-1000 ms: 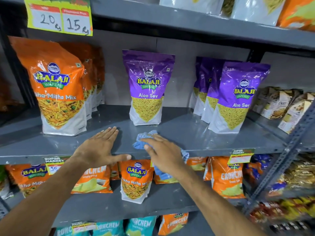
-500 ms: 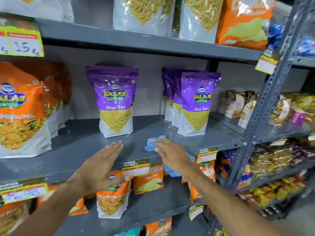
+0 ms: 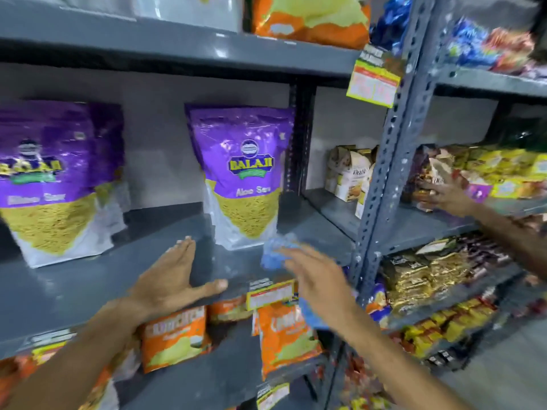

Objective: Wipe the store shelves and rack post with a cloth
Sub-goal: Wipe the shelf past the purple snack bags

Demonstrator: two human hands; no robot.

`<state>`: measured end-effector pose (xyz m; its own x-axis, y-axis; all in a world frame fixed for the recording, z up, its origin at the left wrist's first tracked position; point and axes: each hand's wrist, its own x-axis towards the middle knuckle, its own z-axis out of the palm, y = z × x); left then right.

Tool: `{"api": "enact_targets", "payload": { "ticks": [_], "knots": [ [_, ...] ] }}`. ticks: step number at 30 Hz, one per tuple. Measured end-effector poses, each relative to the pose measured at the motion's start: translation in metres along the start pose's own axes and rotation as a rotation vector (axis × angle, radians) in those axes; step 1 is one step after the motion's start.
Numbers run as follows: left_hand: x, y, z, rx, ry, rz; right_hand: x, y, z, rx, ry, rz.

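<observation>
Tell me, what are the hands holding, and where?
The right hand presses a crumpled blue cloth flat against the grey metal shelf, palm on the cloth's middle. The left hand holds nothing; it rests open on the shelf.

You see a light blue cloth (image 3: 276, 250), a grey shelf (image 3: 74, 279), purple-and-yellow packets (image 3: 242, 173), and orange packets (image 3: 174, 338) below.

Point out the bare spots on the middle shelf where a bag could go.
Best patch: the grey shelf between the left purple bags and the right purple bag, behind the left hand. The front strip holds the cloth under the right hand. The shelf below is crowded with orange packets.
</observation>
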<state>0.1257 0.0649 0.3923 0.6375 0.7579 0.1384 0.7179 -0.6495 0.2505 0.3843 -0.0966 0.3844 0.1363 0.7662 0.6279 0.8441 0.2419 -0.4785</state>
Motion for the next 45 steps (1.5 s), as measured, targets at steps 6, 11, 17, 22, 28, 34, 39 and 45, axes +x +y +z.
{"api": "enact_targets", "payload": {
  "ticks": [6,11,17,22,28,34,39,45],
  "knots": [
    [0.01,-0.009,0.018,0.173,-0.04,-0.025,0.114,0.09,-0.023,-0.129,0.05,0.316],
    [0.008,-0.008,0.018,0.167,-0.056,-0.051,0.225,0.152,0.031,-0.229,-0.101,0.508],
    [0.009,-0.006,0.018,0.172,-0.052,-0.064,0.268,0.209,0.075,-0.353,-0.4,0.29],
    [0.01,-0.01,0.018,0.185,-0.058,-0.061,0.276,0.226,0.083,-0.322,-0.411,0.252],
    [0.009,-0.006,0.017,0.166,-0.091,-0.061,0.261,0.23,0.083,-0.258,-0.43,0.29],
    [0.008,-0.004,0.015,0.148,-0.082,-0.053,0.199,0.169,0.052,-0.153,-0.4,0.361],
    [0.007,-0.004,0.015,0.14,-0.082,-0.06,0.145,0.111,0.02,-0.249,-0.379,0.394],
    [0.004,-0.001,0.012,0.114,-0.085,-0.065,0.083,0.073,-0.003,-0.312,-0.353,0.384]
  ]
}}
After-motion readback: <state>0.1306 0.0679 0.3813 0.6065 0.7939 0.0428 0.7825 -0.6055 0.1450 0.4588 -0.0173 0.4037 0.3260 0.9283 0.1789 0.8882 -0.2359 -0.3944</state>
